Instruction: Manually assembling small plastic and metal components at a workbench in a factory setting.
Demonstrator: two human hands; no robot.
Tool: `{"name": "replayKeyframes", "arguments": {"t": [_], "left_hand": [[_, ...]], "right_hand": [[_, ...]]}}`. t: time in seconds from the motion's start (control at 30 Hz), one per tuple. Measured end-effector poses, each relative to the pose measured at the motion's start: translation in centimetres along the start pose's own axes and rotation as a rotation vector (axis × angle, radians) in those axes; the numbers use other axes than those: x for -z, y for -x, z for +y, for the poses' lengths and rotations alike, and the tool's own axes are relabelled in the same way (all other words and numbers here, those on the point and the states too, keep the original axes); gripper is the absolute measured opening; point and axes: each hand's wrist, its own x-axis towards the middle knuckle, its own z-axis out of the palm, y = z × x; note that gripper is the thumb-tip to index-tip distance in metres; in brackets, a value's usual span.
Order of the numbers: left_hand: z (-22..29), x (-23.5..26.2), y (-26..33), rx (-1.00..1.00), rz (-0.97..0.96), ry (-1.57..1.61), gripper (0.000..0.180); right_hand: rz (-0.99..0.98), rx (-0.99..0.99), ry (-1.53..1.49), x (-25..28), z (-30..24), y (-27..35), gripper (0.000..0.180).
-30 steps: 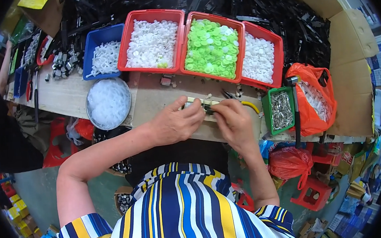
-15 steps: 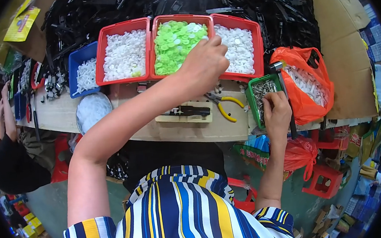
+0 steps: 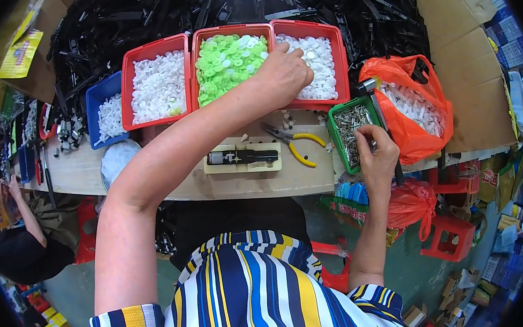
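Note:
My left hand [image 3: 285,77] reaches over the right-hand red bin, its fingers curled down at the white plastic discs [image 3: 321,57]. What its fingertips hold, if anything, is hidden. My right hand [image 3: 379,154] is at the green tray [image 3: 335,134] of small metal pins [image 3: 351,119], thumb and forefinger bent together over them; any pin between them is too small to make out. Between my arms, a cream holding block [image 3: 243,167] carries a black part [image 3: 242,157] with a metal strip. Yellow-handled pliers [image 3: 300,148] lie right of the block.
Bins of green discs [image 3: 223,62] and white pieces [image 3: 156,79] stand leftward, beside a blue bin [image 3: 96,109]. A hammer [image 3: 380,108] lies between the green tray and an orange bag [image 3: 413,142]. Black parts [image 3: 224,3] heap behind. A co-worker's arm [image 3: 25,206] is far left.
The view has shifted slightly. My left hand has moved right, farther over the white discs. My right hand stays at the green tray. More of the holding block shows below my left forearm.

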Motion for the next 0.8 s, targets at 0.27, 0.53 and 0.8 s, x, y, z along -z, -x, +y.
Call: {"name": "replayKeyframes", "arguments": {"t": [0.27, 0.53, 0.8], "left_hand": [[0.2, -0.7, 0.1, -0.032, 0.047, -0.022, 0.011], [1.2, 1.8, 2.5, 0.219, 0.326, 0.645, 0.009], [5.8, 4.3, 7.9, 0.664, 0.171, 1.367, 0.018]], "right_hand": [[0.034, 0.037, 0.0, 0.0, -0.2, 0.3, 0.008], [0.114, -0.054, -0.417, -1.4, -3.0, 0.3, 0.009], [0.163, 0.275, -0.433, -5.1, -6.7, 0.0, 0.019]]}}
